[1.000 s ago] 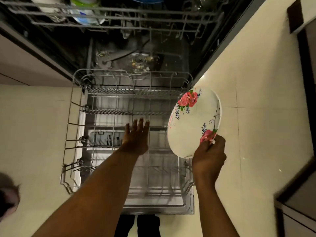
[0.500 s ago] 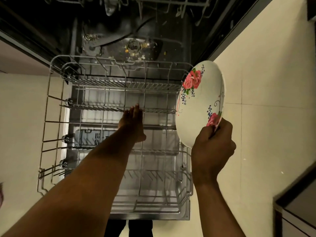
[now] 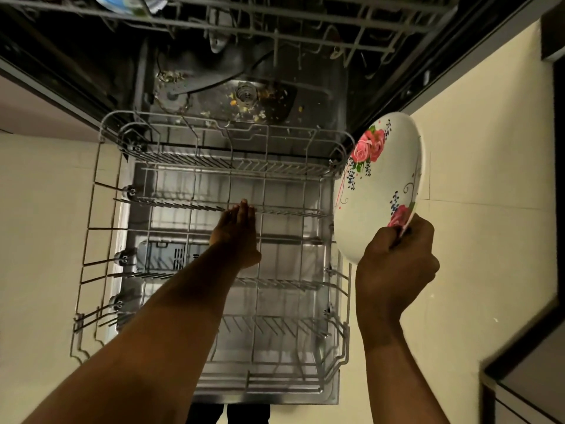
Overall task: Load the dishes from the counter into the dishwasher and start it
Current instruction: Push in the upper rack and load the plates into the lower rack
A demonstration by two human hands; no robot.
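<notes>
Here the loading step is in hand: the right hand (image 3: 396,264), at centre right of the frame, has its fingers (image 3: 397,240) closed on the lower rim of 1 white round plate with pink roses (image 3: 377,191), held on edge beside the pulled-out grey wire lower rack (image 3: 214,179). The left hand (image 3: 237,237) reaches open-fingered, holding nothing, toward a tine row mid-frame. Next, probably, the plate must drop upright between tines.

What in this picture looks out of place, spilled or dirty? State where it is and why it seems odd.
Food scraps lie scattered on the dishwasher floor around the round filter, behind the pulled-out lower rack. Yellowish bits like these belong in a bin, not a tub about to be loaded. Nothing else stands out.
</notes>
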